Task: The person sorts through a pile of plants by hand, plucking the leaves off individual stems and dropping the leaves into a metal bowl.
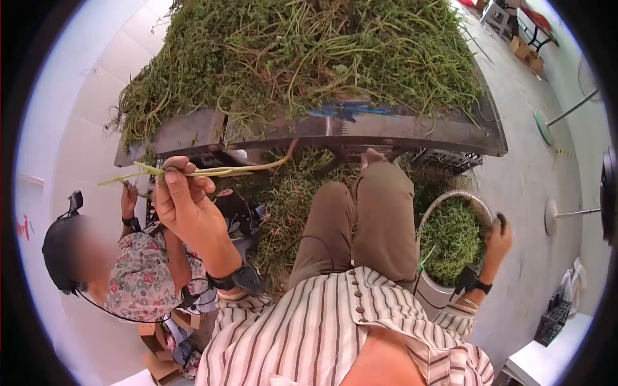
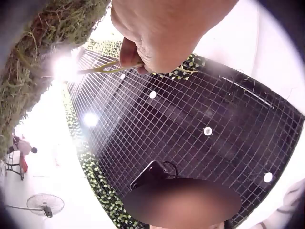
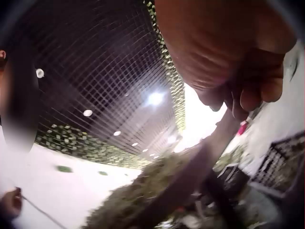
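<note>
My left hand (image 1: 187, 199), raised in front of the table's left part, pinches a few long green plant stems (image 1: 238, 170) between thumb and fingers. Their pale, thin ends stick out to the left, and a reddish-brown end points right. The left wrist view shows the same stems (image 2: 102, 69) passing under the curled fingers. Beside the rim of a light-coloured bucket (image 1: 473, 195) is my right hand (image 1: 499, 241), its fingers loosely curled. Nothing shows in that hand (image 3: 228, 62) in the right wrist view. Small green leafy sprigs (image 1: 452, 241) fill the bucket.
A large heap of leafy stems (image 1: 309, 58) covers the dark table (image 1: 412, 138) ahead. More stems (image 1: 283, 219) lie on the floor below. Another person (image 1: 145, 276) sits close on my left. Black crates (image 1: 450, 161) stand under the table, and fan stands (image 1: 573, 212) are at right.
</note>
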Demonstrator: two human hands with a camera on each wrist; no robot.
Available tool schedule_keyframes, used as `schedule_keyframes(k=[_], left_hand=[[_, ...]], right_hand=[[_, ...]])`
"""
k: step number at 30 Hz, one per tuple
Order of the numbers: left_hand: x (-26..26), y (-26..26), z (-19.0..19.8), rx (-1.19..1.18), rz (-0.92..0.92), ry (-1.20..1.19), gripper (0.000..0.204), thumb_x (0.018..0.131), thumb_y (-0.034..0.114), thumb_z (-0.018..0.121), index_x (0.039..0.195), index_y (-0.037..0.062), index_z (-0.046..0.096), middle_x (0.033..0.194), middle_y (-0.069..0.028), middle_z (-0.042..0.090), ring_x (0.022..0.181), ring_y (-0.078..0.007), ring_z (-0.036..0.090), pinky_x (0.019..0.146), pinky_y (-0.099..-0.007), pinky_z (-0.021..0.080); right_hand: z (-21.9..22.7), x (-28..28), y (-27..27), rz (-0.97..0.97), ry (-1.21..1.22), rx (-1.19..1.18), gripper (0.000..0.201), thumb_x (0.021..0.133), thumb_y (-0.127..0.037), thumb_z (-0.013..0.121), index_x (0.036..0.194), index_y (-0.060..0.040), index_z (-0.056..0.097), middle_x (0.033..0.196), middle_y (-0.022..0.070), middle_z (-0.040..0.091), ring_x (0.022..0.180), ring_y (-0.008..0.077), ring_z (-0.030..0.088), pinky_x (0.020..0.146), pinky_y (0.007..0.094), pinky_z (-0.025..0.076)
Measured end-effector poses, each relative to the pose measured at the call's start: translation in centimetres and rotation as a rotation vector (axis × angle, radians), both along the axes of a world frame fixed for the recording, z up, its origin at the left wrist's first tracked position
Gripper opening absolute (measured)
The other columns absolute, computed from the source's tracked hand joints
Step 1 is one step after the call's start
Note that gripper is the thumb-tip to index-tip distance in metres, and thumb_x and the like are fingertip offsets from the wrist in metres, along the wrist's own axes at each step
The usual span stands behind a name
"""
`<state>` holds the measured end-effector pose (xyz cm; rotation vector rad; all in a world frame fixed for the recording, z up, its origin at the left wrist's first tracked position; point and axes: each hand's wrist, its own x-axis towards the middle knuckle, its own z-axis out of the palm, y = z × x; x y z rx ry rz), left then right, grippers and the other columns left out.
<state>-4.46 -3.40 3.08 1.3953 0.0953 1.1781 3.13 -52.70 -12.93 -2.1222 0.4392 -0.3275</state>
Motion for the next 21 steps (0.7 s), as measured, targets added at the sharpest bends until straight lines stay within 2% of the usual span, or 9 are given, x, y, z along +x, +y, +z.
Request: schedule_keyframes(k=[2,6,8,10,11,13,14,19,21], left_hand=[[0.0,-0.5,1.1,-0.041,-0.153,-0.071,0.021,0.092,0.017,0.052,0.101,-0.0029,0.056,0.092,-0.0072,0.054,0.073,-0.0075,0.05,0.053,-0.0196,0.038],[0.2,-2.5,1.9,-0.099,-0.197,-0.21,0.022,0.093,0.015,0.05,0.104,-0.0031,0.051,0.094,-0.0071,0.05,0.08,-0.0084,0.05,0.052,-0.018,0.04],[0.1,-2.4,1.7,-0.142,-0.329,-0.242,0.021,0.093,0.014,0.049,0.103,-0.0037,0.048,0.093,-0.0067,0.046,0.082,-0.0096,0.051,0.05,-0.0184,0.048],[0.1,-3.3,1.7,-0.148,-0.463,-0.255,0.019,0.093,0.014,0.049,0.1,-0.0043,0.047,0.091,-0.0067,0.044,0.084,-0.0101,0.052,0.051,-0.0205,0.053],[0.3,-3.9,1.5,-0.16,-0.494,-0.267,0.019,0.093,0.013,0.049,0.099,-0.0049,0.046,0.091,-0.0071,0.044,0.083,-0.0103,0.052,0.052,-0.0206,0.054],[0.7,-6.0,2.2,-0.197,-0.414,-0.201,0.023,0.093,0.021,0.05,0.09,-0.0019,0.05,0.083,-0.0057,0.043,0.066,-0.007,0.045,0.044,-0.0142,0.039],[0.8,-6.3,2.0,-0.207,-0.418,-0.2,0.022,0.093,0.02,0.051,0.091,-0.0026,0.051,0.083,-0.0058,0.045,0.064,-0.0071,0.047,0.042,-0.0157,0.042],[1.5,-6.0,0.9,-0.287,-0.458,-0.172,0.023,0.091,0.019,0.054,0.093,-0.0042,0.053,0.087,-0.0065,0.05,0.067,-0.0088,0.051,0.046,-0.0179,0.046],[2.0,-6.2,0.3,-0.208,-0.468,0.052,0.027,0.09,0.019,0.056,0.103,-0.0047,0.055,0.093,-0.0092,0.057,0.069,-0.0104,0.056,0.05,-0.0201,0.048]], right_hand=[[5.1,1.4,6.9,0.16,-0.021,0.248,0.032,0.083,-0.008,0.053,0.114,0.0007,0.055,0.076,0.0001,0.056,0.06,0.0079,0.046,0.052,0.0221,0.038],[10.6,2.7,18.3,0.566,-0.362,0.005,0.053,0.071,0.002,0.058,0.123,-0.0072,0.051,0.071,0.005,0.053,0.06,0.0125,0.048,0.057,0.027,0.043],[12.2,2.5,21.9,0.748,-0.352,0.056,0.066,0.069,0.003,0.06,0.132,-0.0099,0.043,0.079,0.0094,0.057,0.064,0.0176,0.055,0.06,0.0314,0.047],[12.7,2.8,24.1,0.861,-0.536,0.067,0.064,0.07,-0.002,0.064,0.13,-0.0102,0.043,0.083,0.0104,0.058,0.069,0.0231,0.059,0.061,0.0335,0.048],[12.3,3.2,24.8,0.849,-0.559,0.059,0.064,0.07,-0.002,0.064,0.13,-0.0102,0.043,0.083,0.0104,0.058,0.069,0.0231,0.059,0.061,0.0335,0.048],[11.6,3.9,25.8,0.883,-0.729,0.002,0.049,0.07,0.002,0.064,0.117,-0.0063,0.053,0.073,0.009,0.051,0.058,0.0206,0.05,0.054,0.0277,0.042],[11.4,3.7,25.1,0.898,-0.582,-0.064,0.032,0.073,-0.003,0.064,0.104,-0.0042,0.057,0.082,0.01,0.056,0.07,0.028,0.058,0.06,0.0344,0.047],[9.9,4.1,21.5,0.752,-0.625,-0.023,0.02,0.074,-0.001,0.062,0.094,-0.0024,0.059,0.077,0.0105,0.055,0.066,0.0288,0.056,0.057,0.034,0.045],[9.3,3.9,18.7,0.608,-0.578,-0.097,0.017,0.077,-0.001,0.06,0.094,-0.0006,0.059,0.076,0.012,0.056,0.064,0.0275,0.056,0.057,0.0326,0.045]])
